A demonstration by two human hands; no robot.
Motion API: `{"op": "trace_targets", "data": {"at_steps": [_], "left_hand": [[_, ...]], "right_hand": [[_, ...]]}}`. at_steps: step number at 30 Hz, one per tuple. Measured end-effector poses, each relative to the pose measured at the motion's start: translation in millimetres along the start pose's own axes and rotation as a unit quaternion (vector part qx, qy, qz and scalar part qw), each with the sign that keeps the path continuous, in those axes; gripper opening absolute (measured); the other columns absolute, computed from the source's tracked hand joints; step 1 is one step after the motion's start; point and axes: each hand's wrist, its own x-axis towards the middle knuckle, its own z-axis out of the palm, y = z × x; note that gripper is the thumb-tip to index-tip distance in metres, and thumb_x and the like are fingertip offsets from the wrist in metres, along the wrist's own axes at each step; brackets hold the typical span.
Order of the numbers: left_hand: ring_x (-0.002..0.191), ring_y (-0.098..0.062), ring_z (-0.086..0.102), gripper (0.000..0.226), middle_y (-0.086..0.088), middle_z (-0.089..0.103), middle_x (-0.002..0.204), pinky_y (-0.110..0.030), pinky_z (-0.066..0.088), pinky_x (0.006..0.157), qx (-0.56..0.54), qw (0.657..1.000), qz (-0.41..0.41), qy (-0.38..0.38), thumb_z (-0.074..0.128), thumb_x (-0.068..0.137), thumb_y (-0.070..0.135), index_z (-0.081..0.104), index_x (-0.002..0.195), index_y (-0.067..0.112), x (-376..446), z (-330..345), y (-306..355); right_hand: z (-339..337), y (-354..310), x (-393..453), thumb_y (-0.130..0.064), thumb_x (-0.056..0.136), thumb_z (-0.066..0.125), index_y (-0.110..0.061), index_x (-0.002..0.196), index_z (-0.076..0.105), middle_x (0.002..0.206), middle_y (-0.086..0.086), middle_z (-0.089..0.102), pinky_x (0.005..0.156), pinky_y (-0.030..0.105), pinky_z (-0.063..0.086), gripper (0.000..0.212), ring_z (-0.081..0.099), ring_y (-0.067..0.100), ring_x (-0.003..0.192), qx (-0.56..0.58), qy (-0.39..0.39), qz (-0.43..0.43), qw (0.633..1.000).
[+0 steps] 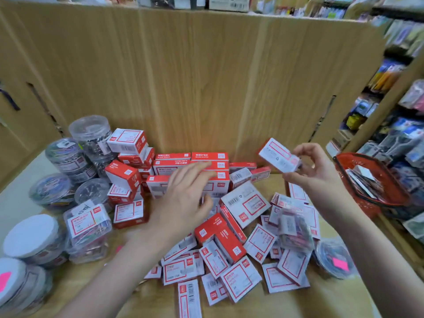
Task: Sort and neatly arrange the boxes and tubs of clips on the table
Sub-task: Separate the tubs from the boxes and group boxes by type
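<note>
Red-and-white small boxes lie in a loose heap [241,255] at the middle and front of the wooden table [332,301]. A neater stacked row of the same boxes [190,161] stands against the back panel. My left hand [185,193] reaches over this stack with fingers spread, touching the front boxes and holding nothing. My right hand [314,166] is raised above the heap and pinches one small white-faced box [278,154] by its end. Clear round tubs of clips [91,136] stand at the left.
A tall wooden panel [206,76] closes the back of the table. A red shopping basket [371,184] with packets hangs at the right edge. White-lidded tubs [31,235] sit front left; a clear tub with a pink sticker [335,258] lies at the right. Shop shelves fill the right side.
</note>
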Motion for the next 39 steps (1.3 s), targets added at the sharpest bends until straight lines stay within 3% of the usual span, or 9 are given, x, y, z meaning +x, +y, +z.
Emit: {"op": "trace_targets", "data": {"at_steps": [5, 8, 12, 16, 21, 26, 30, 35, 39], "left_hand": [[0.117, -0.019, 0.039, 0.044, -0.008, 0.057, 0.124, -0.033, 0.020, 0.102, 0.018, 1.000, 0.015, -0.003, 0.042, 0.078, 0.027, 0.059, 0.113, 0.008, 16.2, 13.9, 5.3], [0.113, -0.018, 0.041, 0.042, -0.006, 0.060, 0.117, -0.033, 0.022, 0.099, 0.030, 0.999, 0.013, -0.002, 0.042, 0.079, 0.029, 0.061, 0.111, 0.010, 19.1, 20.5, 7.6], [0.111, -0.014, 0.041, 0.043, -0.002, 0.061, 0.115, -0.030, 0.020, 0.099, 0.040, 0.999, 0.006, -0.018, 0.040, 0.079, 0.030, 0.060, 0.113, 0.013, 17.1, 25.0, 6.3], [0.116, -0.010, 0.037, 0.046, 0.002, 0.057, 0.121, -0.031, 0.023, 0.103, 0.037, 0.999, -0.016, -0.029, 0.036, 0.081, 0.033, 0.057, 0.118, 0.017, 15.2, 26.4, 7.4], [0.114, -0.010, 0.039, 0.043, 0.004, 0.057, 0.119, -0.034, 0.028, 0.099, 0.039, 0.999, -0.022, -0.016, 0.037, 0.081, 0.031, 0.057, 0.117, 0.019, 14.2, 28.5, 9.5], [0.112, -0.012, 0.044, 0.037, 0.002, 0.061, 0.111, -0.032, 0.023, 0.103, 0.053, 0.999, -0.002, 0.001, 0.039, 0.082, 0.027, 0.062, 0.108, 0.014, 23.9, 26.5, 21.9], [0.110, -0.020, 0.056, 0.035, 0.001, 0.068, 0.101, -0.043, 0.023, 0.106, 0.144, 0.988, 0.055, -0.021, 0.038, 0.083, 0.024, 0.071, 0.091, 0.012, 44.0, 36.6, 35.2], [0.099, -0.028, 0.063, 0.040, 0.000, 0.072, 0.079, -0.049, 0.015, 0.103, 0.213, 0.970, 0.055, -0.103, 0.035, 0.079, 0.030, 0.074, 0.079, 0.019, 61.6, 45.7, 34.4], [0.096, -0.029, 0.062, 0.019, -0.001, 0.069, 0.074, -0.054, 0.017, 0.107, 0.197, 0.974, 0.061, -0.091, 0.072, 0.066, 0.019, 0.071, 0.085, 0.017, 61.5, 48.8, 28.7]], "right_hand": [[-21.9, 8.7, 14.3, 0.013, 0.071, 0.068, -0.022, 0.081, 0.043, 0.079, -0.005, 0.052, 0.061, 0.014, 0.043, 0.044, 0.058, 0.008, 0.071, -0.190, 0.001, -0.035, 0.981], [-24.9, 14.5, 23.6, 0.005, 0.070, 0.070, -0.028, 0.077, 0.038, 0.078, -0.012, 0.037, 0.061, 0.008, 0.034, 0.047, 0.042, 0.002, 0.066, -0.425, -0.036, -0.085, 0.900], [-18.0, 26.5, 28.1, 0.006, 0.077, 0.059, -0.028, 0.080, 0.036, 0.086, -0.006, 0.034, 0.066, 0.016, 0.038, 0.041, 0.046, 0.012, 0.072, -0.489, -0.155, -0.060, 0.856], [-17.3, 34.8, 32.4, 0.001, 0.081, 0.058, -0.018, 0.092, 0.048, 0.093, 0.001, 0.038, 0.072, 0.030, 0.041, 0.025, 0.048, 0.020, 0.079, -0.502, -0.200, -0.056, 0.840], [-25.3, 27.6, 44.6, -0.003, 0.076, 0.068, -0.019, 0.080, 0.055, 0.082, -0.004, 0.045, 0.066, 0.022, 0.040, 0.021, 0.050, 0.009, 0.071, -0.453, -0.189, -0.099, 0.866], [-28.5, 24.3, 54.3, -0.009, 0.078, 0.070, -0.017, 0.106, 0.061, 0.082, -0.010, 0.053, 0.064, 0.011, 0.041, 0.030, 0.055, 0.009, 0.070, -0.404, -0.163, -0.082, 0.896], [-34.6, 34.5, 58.5, -0.008, 0.080, 0.066, -0.020, 0.111, 0.060, 0.084, -0.011, 0.065, 0.067, 0.015, 0.046, 0.033, 0.058, -0.002, 0.070, -0.393, -0.246, -0.004, 0.886], [-29.5, 39.8, 63.3, -0.010, 0.080, 0.066, -0.013, 0.102, 0.059, 0.102, -0.003, 0.049, 0.067, 0.008, 0.036, 0.024, 0.046, 0.000, 0.077, -0.442, -0.290, -0.052, 0.847], [-27.1, 41.6, 61.0, -0.014, 0.080, 0.067, -0.021, 0.095, 0.054, 0.090, -0.012, 0.057, 0.064, 0.012, 0.037, 0.021, 0.050, -0.001, 0.075, -0.439, -0.288, -0.029, 0.850]]}}
